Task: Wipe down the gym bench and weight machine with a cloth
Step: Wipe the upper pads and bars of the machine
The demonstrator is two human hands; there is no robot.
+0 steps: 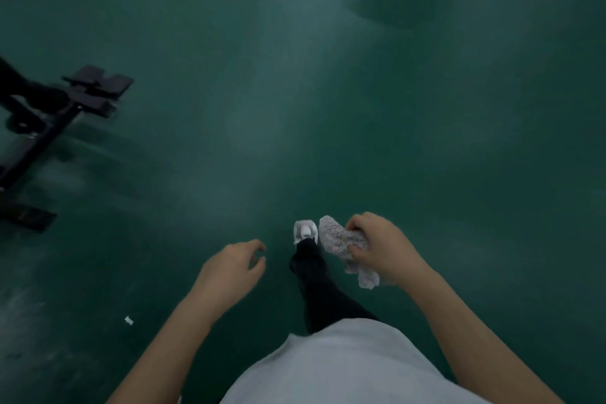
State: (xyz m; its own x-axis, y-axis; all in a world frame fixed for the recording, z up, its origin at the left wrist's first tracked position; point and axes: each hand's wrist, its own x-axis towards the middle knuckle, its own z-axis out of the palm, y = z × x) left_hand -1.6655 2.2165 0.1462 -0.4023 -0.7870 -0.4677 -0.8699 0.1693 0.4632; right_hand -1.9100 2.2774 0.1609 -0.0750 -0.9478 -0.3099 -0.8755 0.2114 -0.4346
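Note:
My right hand [382,248] grips a fluffy grey cloth [341,241] low in the view, over the green floor; the cloth sticks out to the left of the fingers and hangs below them. My left hand [234,264] hovers beside it with fingers loosely curled and nothing in them. A black metal frame of gym equipment [49,128] stands at the far left edge, well away from both hands; only its base bars and feet show. No bench pad is in view.
A dark green floor [360,92] fills the view. My leg in black trousers with a white shoe [305,231] steps forward between the hands. A small white scrap [129,320] lies on the floor at lower left.

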